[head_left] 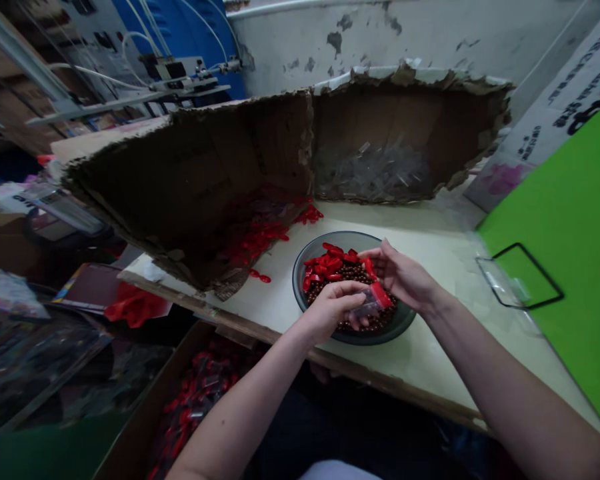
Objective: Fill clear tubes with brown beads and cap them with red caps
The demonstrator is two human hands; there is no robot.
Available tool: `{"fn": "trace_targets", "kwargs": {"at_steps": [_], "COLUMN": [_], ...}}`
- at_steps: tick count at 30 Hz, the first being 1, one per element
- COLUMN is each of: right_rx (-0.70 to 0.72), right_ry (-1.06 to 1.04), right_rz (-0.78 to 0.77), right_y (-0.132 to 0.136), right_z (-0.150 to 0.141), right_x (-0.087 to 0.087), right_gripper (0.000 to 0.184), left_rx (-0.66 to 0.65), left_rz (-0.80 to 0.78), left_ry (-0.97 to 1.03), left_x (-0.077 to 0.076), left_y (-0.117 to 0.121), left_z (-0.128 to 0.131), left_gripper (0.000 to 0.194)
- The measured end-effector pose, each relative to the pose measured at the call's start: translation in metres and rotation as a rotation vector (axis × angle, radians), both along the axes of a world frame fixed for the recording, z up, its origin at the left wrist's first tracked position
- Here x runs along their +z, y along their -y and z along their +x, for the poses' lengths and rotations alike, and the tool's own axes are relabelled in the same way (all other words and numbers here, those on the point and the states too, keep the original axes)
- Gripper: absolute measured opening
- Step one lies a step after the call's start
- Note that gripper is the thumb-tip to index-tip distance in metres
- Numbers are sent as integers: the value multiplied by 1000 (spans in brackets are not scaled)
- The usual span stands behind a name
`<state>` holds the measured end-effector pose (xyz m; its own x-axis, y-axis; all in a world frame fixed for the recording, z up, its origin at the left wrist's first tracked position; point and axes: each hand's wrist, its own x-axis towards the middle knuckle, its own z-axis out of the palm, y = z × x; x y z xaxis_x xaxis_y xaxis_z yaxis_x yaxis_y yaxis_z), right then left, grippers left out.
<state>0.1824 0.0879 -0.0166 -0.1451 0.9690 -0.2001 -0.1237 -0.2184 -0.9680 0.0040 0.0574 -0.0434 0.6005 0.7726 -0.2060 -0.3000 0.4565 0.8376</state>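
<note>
A dark glass bowl (353, 288) sits on the pale table, filled with brown beads (360, 320) under a scatter of red pieces (327, 263). Over the bowl, my left hand (333, 310) is shut on a small clear bag with a red top (375, 300). My right hand (400, 273) reaches in from the right, its fingertips pinching a red piece (370, 268) just above the bag. The bag's contents are too small to make out.
A torn cardboard box (190, 180) stands behind the bowl, with red pieces spilled at its foot and clear plastic pieces (370, 173) inside its back part. An open carton (190, 400) of red-and-clear packets sits below the table's front edge. A green board (555, 267) stands at right.
</note>
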Motion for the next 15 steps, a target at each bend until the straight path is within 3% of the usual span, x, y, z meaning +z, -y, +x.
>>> {"fn": "trace_targets", "kwargs": {"at_steps": [5,8,10,12,15], "right_rx": [-74,-42,-32,-58,-115], "right_ry": [-84,30,147,275,404], "right_rz": [17,63,172,293,340], "right_y": [-7,-1,2,4,7], "right_z": [-11,-19,-26,-33,-39], "right_x": [3,2,1,0,0], "right_gripper": [41,38,35,35,43], "left_rx": [89,114,136,242,472], "left_rz": [-39,-21,32,112,273], "left_ry": [-40,-68,-125,-209,-313], "left_x": [-4,-3,-1,1,5], "left_y": [-2,-3,-1,1,7], "left_z": [-4,-2,5,13,23], "left_gripper": [40,38,34,35,45]}}
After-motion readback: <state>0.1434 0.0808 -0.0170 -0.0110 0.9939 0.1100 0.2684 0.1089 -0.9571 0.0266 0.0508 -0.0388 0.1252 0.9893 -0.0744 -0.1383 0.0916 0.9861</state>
